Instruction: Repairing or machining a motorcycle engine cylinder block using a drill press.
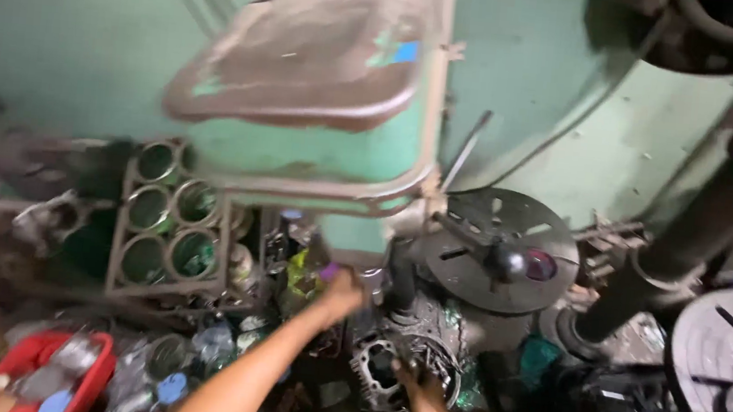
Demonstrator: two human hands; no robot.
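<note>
A round plate (498,250) stands right of, seemingly behind, the tube rack (169,223).

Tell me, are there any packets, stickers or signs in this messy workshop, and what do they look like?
Blue sticker patch: on the dusty metal seat leaning on the green wall, small and squarish.
Yellow-green packet: crumpled, among the clutter just left of the left hand.
Blue round lids: by the red tray, bottom left; too blurred to show labels.
No signs or screens.
</note>
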